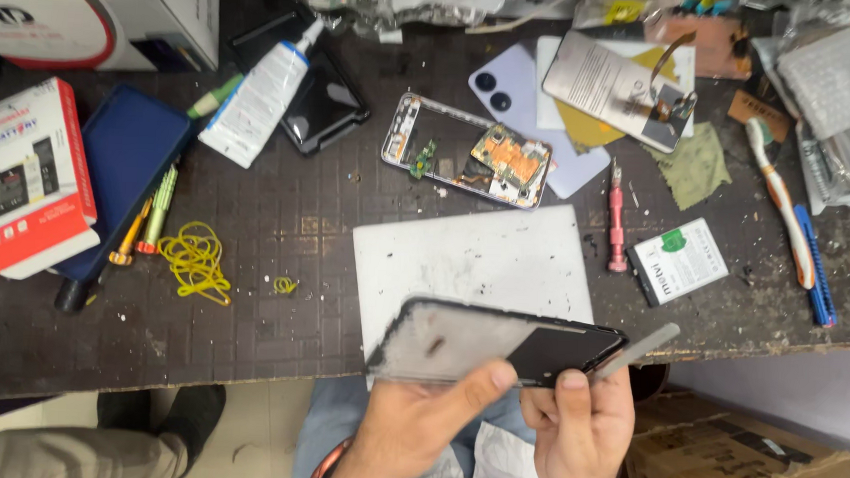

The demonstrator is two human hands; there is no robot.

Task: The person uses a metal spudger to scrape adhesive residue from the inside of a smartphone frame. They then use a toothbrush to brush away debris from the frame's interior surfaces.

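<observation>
Above the table edge, the left hand pinches a phone panel, the right hand pinches a flat grey tool at its corner, near a white mat.

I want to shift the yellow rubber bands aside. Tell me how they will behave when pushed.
The yellow rubber bands lie in a loose tangle, so they are probably floppy and light. Pushed, they would likely bunch or drag on the rough mat rather than slide. One small band lies apart and may stay behind.
</observation>
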